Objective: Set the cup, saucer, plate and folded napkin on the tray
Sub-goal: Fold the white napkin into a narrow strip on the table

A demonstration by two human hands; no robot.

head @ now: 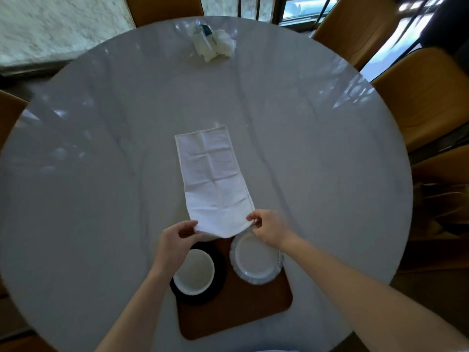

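A big round grey table [101, 148] fills the head view, with brown chairs around it; the white napkin [213, 179] lies long and thin, stretching straight away from both hands.

The left hand [177, 240] and the right hand [269, 227] each pinch a near corner; the cup [194, 273], black saucer [218, 275] and plate [253, 262] sit on the brown tray [241, 308] just under the hands, so the far end probably needs folding back first.

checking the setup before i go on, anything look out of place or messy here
A crumpled white cloth heap sits at the round marble table's far edge, untidy. The white cloth napkin lies askew.
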